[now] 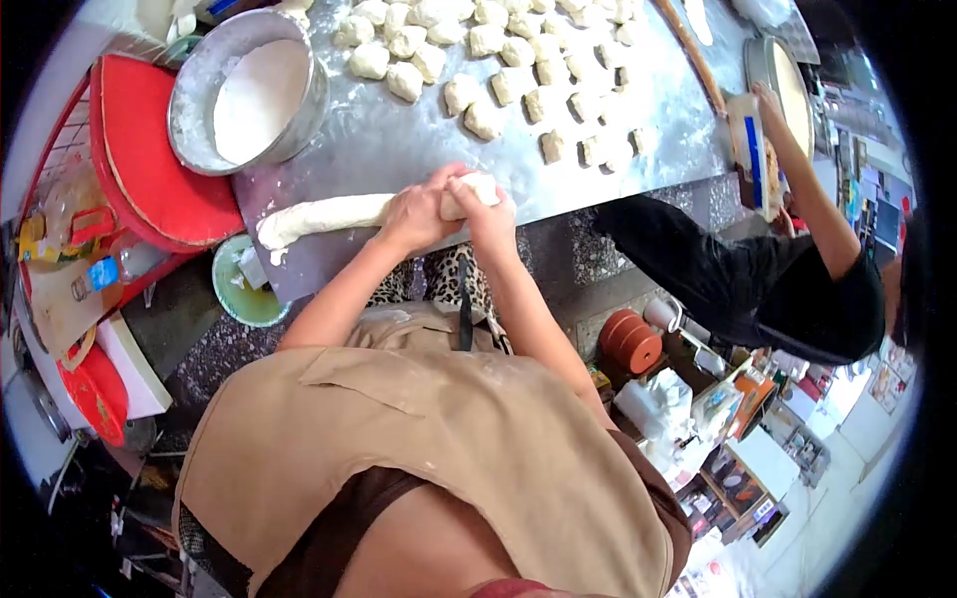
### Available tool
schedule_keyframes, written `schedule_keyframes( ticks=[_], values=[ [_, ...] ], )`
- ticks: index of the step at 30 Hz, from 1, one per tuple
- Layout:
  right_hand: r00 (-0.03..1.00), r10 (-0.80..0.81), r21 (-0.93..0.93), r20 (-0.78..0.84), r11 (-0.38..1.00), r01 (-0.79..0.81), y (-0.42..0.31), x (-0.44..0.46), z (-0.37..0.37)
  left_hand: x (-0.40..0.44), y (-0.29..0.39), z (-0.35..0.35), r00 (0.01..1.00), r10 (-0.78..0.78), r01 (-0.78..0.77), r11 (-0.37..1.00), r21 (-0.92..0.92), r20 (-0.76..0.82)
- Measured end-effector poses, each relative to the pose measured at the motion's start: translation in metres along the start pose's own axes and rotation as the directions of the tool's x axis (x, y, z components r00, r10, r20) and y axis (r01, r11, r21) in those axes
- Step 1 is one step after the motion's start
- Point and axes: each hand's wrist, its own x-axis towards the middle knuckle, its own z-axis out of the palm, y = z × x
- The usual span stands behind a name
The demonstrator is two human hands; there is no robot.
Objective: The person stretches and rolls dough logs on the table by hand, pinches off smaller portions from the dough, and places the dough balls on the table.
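A long roll of dough (334,215) lies along the near edge of the metal table (399,145). My left hand (419,214) is wrapped round the roll's right end. Beside it, touching, my right hand (485,211) has its fingers closed round the dough end, a pale lump of which shows between the two hands. Many cut dough pieces (483,120) lie spread over the far part of the table, dusted with flour.
A metal bowl of flour (261,100) stands at the upper left by a red stool (159,169). Below the table edge is a green basin (244,289). At the right a co-worker's arm (812,194) reaches to a box (753,159), near a wooden rod (693,55).
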Motion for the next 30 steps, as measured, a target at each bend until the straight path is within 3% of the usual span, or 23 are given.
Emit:
schedule_keyframes(
  ticks=[1,2,3,4,7,8,10,11,12,14,17,18,19,20,21,22,23,24,25,27,28,30],
  values=[
    [0.975,-0.220,-0.520,0.031,0.829,0.204,-0.007,-0.007,-0.001,-0.001,-0.001,0.001,0.996,0.036,-0.037,0.999,-0.013,-0.079],
    [0.914,-0.372,-0.873,0.163,0.378,0.309,-0.012,-0.012,-0.004,-0.001,-0.003,0.000,0.997,0.047,-0.048,0.999,-0.017,-0.067],
    [0.922,-0.354,-0.801,0.159,0.500,0.330,-0.013,-0.012,-0.007,0.000,-0.006,-0.003,0.994,0.106,-0.105,0.994,0.020,-0.020],
    [0.921,-0.360,-0.803,0.148,0.500,0.324,-0.017,-0.012,-0.008,0.001,-0.009,-0.004,0.986,0.162,-0.163,0.985,0.054,0.030],
    [0.745,-0.504,-0.796,0.437,0.169,0.581,-0.026,-0.015,0.001,0.007,-0.013,-0.001,0.979,0.203,-0.204,0.978,-0.043,-0.018],
    [0.748,-0.510,-0.802,0.424,0.171,0.572,-0.022,-0.016,0.003,0.006,-0.011,-0.002,0.978,0.210,-0.210,0.977,-0.044,-0.004],
    [0.633,-0.634,-0.803,0.445,0.031,0.595,-0.012,-0.014,0.011,0.007,-0.005,-0.006,0.983,0.181,-0.181,0.980,-0.081,-0.007],
    [0.617,-0.675,-0.809,0.403,0.052,0.585,-0.007,-0.013,0.014,0.007,-0.002,-0.010,0.988,0.113,-0.119,0.992,0.050,0.107],
    [0.611,-0.680,-0.806,0.406,0.048,0.590,-0.005,-0.011,0.015,0.008,-0.003,-0.010,0.988,0.119,-0.125,0.991,0.053,0.101],
    [0.596,-0.719,-0.808,0.358,0.082,0.584,0.000,-0.010,0.018,0.007,-0.007,-0.009,0.969,0.248,-0.249,0.969,0.012,0.010],
    [0.587,-0.744,-0.802,0.320,0.117,0.586,-0.001,-0.005,0.019,0.009,0.002,-0.009,0.969,0.235,-0.243,0.962,-0.124,-0.079],
    [0.599,-0.742,-0.801,0.300,0.146,0.581,-0.002,-0.002,0.019,0.013,0.002,-0.007,0.968,0.240,-0.248,0.961,-0.124,-0.079],
    [0.597,-0.744,-0.800,0.301,0.143,0.582,-0.003,0.010,0.014,0.017,0.002,-0.005,0.933,0.337,-0.348,0.934,-0.080,-0.126],
    [0.625,-0.738,-0.865,0.254,0.116,0.488,-0.001,0.028,0.001,0.016,0.000,-0.003,0.889,0.427,-0.437,0.899,-0.033,-0.165],
    [0.651,-0.732,-0.919,0.201,0.089,0.384,0.001,0.040,-0.013,0.007,0.005,-0.005,0.893,0.421,-0.432,0.901,-0.037,-0.160],
    [0.646,-0.736,-0.918,0.202,0.088,0.387,-0.003,0.053,-0.026,-0.001,0.013,-0.015,0.897,0.426,-0.436,0.897,-0.072,-0.120],
    [0.650,-0.756,-0.945,0.076,0.154,0.290,-0.008,0.063,-0.038,-0.004,0.017,-0.022,0.900,0.430,-0.436,0.894,-0.103,-0.077],
    [0.647,-0.761,-0.955,-0.039,0.220,0.201,-0.013,0.069,-0.041,-0.003,0.012,-0.026,0.901,0.424,-0.432,0.897,-0.093,-0.088],
    [0.646,-0.763,-0.951,-0.032,0.221,0.214,-0.016,0.075,-0.041,0.002,0.004,-0.027,0.947,0.301,-0.315,0.939,-0.139,-0.113],
    [0.745,-0.656,-0.993,0.116,-0.063,0.100,-0.019,0.066,-0.042,0.006,0.002,-0.033,0.991,0.102,-0.120,0.964,-0.239,-0.083],
    [0.744,-0.658,-0.994,0.113,-0.067,0.092,-0.022,0.059,-0.044,0.006,0.001,-0.033,0.991,0.106,-0.123,0.962,-0.245,-0.079],
    [0.686,-0.676,-0.962,0.270,-0.214,0.168,-0.043,0.040,-0.030,0.012,-0.005,-0.034,1.000,0.013,-0.011,0.950,-0.313,0.003]
  ],
)
